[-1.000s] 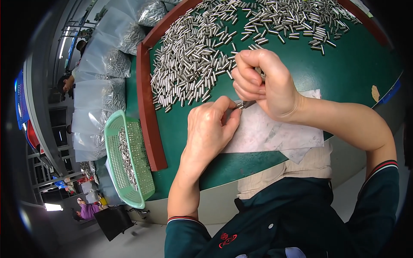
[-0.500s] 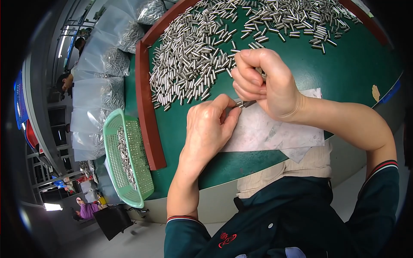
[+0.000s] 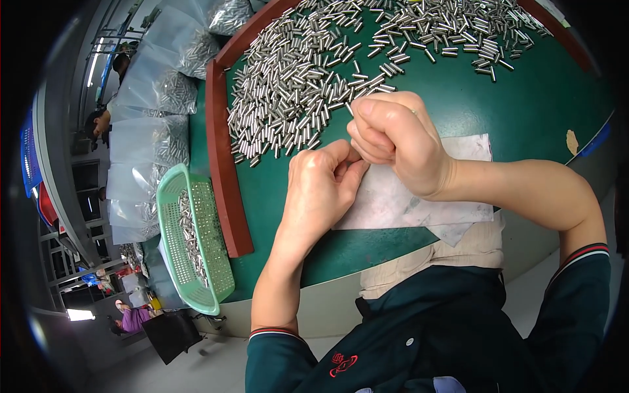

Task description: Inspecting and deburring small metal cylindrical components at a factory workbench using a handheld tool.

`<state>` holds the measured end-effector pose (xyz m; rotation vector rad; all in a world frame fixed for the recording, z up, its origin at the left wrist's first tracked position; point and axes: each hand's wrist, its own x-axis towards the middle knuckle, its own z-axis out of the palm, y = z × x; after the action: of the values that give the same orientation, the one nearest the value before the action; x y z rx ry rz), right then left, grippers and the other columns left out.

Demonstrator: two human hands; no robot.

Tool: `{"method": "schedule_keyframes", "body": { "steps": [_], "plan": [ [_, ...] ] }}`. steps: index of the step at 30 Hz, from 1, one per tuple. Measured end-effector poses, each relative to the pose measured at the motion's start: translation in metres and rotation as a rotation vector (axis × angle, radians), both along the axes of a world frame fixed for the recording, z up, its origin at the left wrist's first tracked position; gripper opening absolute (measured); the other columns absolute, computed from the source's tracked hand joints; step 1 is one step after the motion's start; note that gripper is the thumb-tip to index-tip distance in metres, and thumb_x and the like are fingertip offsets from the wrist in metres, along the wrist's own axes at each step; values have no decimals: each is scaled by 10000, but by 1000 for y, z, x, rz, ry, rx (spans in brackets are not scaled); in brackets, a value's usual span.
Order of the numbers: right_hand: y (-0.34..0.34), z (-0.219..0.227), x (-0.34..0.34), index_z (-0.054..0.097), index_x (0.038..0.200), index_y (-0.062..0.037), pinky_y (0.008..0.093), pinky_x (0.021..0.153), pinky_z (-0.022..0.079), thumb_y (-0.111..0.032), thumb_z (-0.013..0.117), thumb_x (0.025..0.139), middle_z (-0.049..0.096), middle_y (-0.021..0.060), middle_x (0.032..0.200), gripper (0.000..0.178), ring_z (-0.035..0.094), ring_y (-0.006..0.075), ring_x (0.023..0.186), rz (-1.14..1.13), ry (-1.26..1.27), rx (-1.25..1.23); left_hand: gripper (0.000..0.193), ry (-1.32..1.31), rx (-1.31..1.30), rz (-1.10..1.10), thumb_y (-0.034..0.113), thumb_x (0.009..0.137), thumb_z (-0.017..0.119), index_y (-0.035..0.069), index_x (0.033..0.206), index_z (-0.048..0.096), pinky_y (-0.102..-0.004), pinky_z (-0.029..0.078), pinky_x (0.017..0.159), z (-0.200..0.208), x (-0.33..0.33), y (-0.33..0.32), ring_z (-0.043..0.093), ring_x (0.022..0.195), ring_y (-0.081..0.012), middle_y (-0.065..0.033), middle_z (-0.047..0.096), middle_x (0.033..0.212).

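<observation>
My left hand [image 3: 321, 187] is closed in a pinch over the edge of a stained white cloth [image 3: 426, 196]. Half a second ago a short shiny metal pin showed at its fingertips; now the right hand covers that spot. My right hand [image 3: 400, 137] is curled into a fist right against the left fingertips. What it grips is hidden, though a dark pointed tip showed below it earlier. Beyond both hands lies a large spread of short metal pins [image 3: 282, 98], with another heap of pins [image 3: 465, 26] at the far right.
A red-brown wooden rail [image 3: 223, 170] edges the green tabletop [image 3: 524, 111]. To the left stands a light green plastic basket [image 3: 213, 255] with more pins inside. Clear plastic bags [image 3: 147, 144] of pins line up beyond the rail. Other people sit in the left background.
My right hand has come down and slightly left, onto the left fingertips. The pin and the dark tip between the hands have gone out of sight. My left hand has barely shifted.
</observation>
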<state>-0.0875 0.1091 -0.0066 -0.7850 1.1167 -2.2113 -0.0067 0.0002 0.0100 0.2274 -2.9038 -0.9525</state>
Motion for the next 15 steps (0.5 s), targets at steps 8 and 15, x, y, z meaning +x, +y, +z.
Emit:
{"method": "schedule_keyframes", "body": {
  "steps": [8,15],
  "plan": [
    [1,4,-10,308,531,-42,230,393,236,-153,382,799,320,-13,491,299,264,59,444,124,-49,-83,104,96,-200,-71,81,680,614,17,652,537,-341,393,415,-2,6,0,511,429,-262,-114,487,471],
    [-9,13,-18,264,521,-96,231,393,165,-194,370,822,239,-38,459,334,192,60,404,50,64,65,163,228,-579,-212,50,653,578,39,586,430,-346,404,433,-6,1,7,508,457,-231,-92,484,486]
  ]
}}
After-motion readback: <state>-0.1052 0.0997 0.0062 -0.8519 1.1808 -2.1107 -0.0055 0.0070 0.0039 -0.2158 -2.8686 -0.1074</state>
